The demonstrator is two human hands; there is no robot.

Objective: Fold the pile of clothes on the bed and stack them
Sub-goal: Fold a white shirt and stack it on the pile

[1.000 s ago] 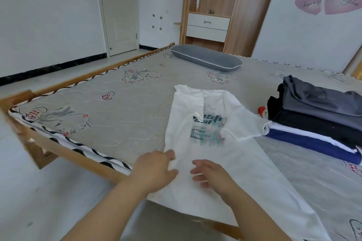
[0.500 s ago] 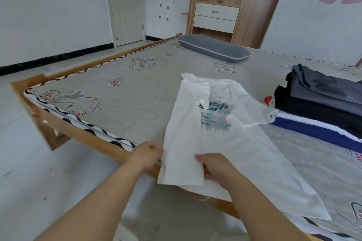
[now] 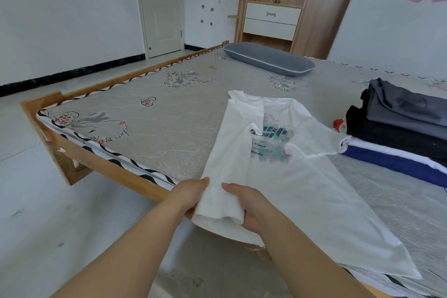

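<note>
Hem of the thin white printed T-shirt [image 3: 278,167] could slip off the grey patterned bed [image 3: 169,143].
I see left hand [image 3: 191,192] and right hand [image 3: 246,205] fingers pinching the folded strip; loose cloth may unfold.

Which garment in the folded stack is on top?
The grey garment; the black, white and navy ones lie beneath it.

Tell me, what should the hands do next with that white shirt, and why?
Probably lay the strip that the left hand and right hand grip flat across the white shirt; its left edge is already turned over, the right sleeve still spread.
</note>
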